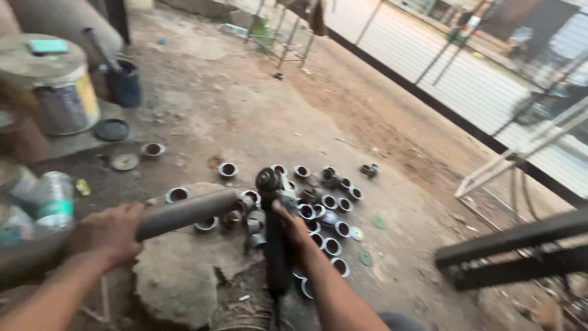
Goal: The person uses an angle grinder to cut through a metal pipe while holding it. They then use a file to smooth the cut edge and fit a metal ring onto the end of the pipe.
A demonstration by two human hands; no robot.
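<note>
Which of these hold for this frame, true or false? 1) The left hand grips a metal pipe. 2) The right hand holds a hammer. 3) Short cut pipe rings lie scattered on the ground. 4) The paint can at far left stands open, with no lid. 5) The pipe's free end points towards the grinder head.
1) True: the left hand is closed around the grey metal pipe.
2) False: the right hand holds an angle grinder.
3) True: many cut pipe rings lie on the ground.
4) False: the paint can has a lid on, with a small teal object on top.
5) True: the pipe's end sits just left of the grinder head.
</note>
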